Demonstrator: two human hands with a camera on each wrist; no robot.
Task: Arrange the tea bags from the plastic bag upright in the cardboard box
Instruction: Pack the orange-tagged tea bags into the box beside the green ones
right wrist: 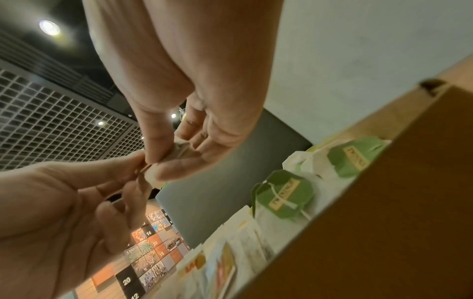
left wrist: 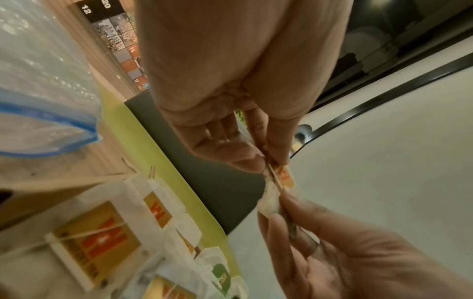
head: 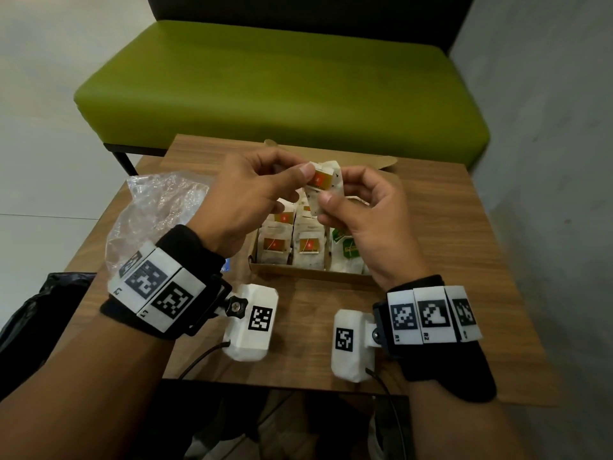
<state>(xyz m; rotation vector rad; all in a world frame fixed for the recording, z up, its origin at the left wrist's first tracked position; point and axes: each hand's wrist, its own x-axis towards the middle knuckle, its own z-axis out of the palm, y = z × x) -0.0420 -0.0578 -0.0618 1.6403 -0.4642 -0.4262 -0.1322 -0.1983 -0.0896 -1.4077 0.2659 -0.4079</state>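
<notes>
A small wooden table (head: 447, 234) stands before a green padded bench (head: 282, 91) with a dark backrest, pale floor to the left and a grey wall to the right. Above the open cardboard box (head: 308, 275) I hold one tea bag (head: 323, 189) between both hands: my left hand (head: 245, 197) pinches its top edge at the orange-and-gold tag with thumb and forefinger, my right hand (head: 361, 207) pinches its lower edge the same way, the other fingers loosely curled. The bag hangs in the air, clear of the box. Below it, rows of tea bags stand upright in the box, orange-tagged ones (head: 277, 245) to the left and green-tagged ones (head: 348, 252) to the right. The crumpled clear plastic bag (head: 156, 207) lies on the table left of the box, partly behind my left wrist; whether anything is in it I cannot tell. My hands hide the far half of the box, and only the edge of its flap (head: 384, 162) shows beyond them. The right wrist view shows a grid ceiling (right wrist: 51, 121) with spotlights and a wall of numbered photo tiles (right wrist: 151, 250), both blurred. A black bag (head: 36, 313) is cut off at the left edge
</notes>
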